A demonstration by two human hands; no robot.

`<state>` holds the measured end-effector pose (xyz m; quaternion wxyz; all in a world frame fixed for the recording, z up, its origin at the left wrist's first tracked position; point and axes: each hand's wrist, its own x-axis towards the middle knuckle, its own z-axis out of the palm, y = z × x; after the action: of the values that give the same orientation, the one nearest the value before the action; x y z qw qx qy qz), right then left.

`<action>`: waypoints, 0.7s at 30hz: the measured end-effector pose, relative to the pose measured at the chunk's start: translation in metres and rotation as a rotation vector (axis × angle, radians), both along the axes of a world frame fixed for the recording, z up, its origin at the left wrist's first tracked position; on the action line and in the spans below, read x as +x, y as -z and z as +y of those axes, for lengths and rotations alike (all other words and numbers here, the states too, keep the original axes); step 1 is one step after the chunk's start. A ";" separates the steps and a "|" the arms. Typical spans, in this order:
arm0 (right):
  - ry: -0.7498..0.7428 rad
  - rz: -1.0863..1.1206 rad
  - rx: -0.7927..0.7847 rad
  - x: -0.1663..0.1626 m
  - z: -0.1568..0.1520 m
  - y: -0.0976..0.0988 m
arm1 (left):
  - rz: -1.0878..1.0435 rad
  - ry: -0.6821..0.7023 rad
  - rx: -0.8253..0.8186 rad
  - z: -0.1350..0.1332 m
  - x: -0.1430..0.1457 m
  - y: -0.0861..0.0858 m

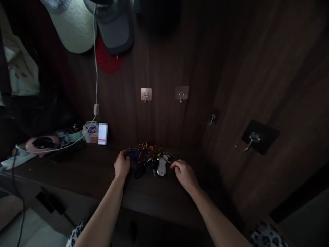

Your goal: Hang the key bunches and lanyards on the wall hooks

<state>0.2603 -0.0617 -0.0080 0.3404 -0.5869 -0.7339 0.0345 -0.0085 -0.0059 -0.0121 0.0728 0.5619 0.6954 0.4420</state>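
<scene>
Pile of keys (147,157) lies on dark shelf (89,171). Left hand (122,165) on pile's left edge, fingers curled over keys. Right hand (184,173) at pile's right edge, fingers bent, close together. Too dark to tell whether either grips anything.

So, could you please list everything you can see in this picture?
keys: one pile, mixed colours, on shelf between hands
key fob: one, silver, front of pile
wall hooks: four, metal, on pale and black pads above
caps: two, white and grey, hanging upper left
cable: one, white, hanging left of hooks
shelf: one, dark wood, below the hooks
left hand: one, bare, on pile's left edge
right hand: one, bare, at pile's right edge
</scene>
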 end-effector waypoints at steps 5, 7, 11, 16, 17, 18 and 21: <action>-0.015 0.023 -0.008 -0.001 -0.001 0.000 | 0.106 0.105 -0.125 -0.003 0.003 -0.001; -0.017 0.030 -0.007 -0.002 0.000 0.001 | 0.125 0.101 -0.142 -0.004 0.004 -0.003; -0.023 0.082 0.026 -0.001 0.002 0.003 | 0.030 0.077 -0.070 -0.007 0.007 -0.007; -0.087 0.250 0.092 -0.001 0.002 0.001 | -0.148 0.216 0.156 -0.013 0.015 -0.013; -0.109 0.298 0.110 -0.001 0.001 -0.001 | -0.163 0.252 0.179 -0.015 0.018 -0.013; -0.130 0.353 0.125 -0.002 0.000 -0.003 | -0.176 0.287 0.192 -0.017 0.020 -0.014; -0.152 0.575 0.092 -0.004 -0.001 -0.008 | -0.247 0.411 0.172 -0.023 0.025 -0.018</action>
<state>0.2562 -0.0631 0.0004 0.5569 -0.4803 -0.6500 0.1914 0.0168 -0.0293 0.0055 0.1973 0.6373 0.5123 0.5408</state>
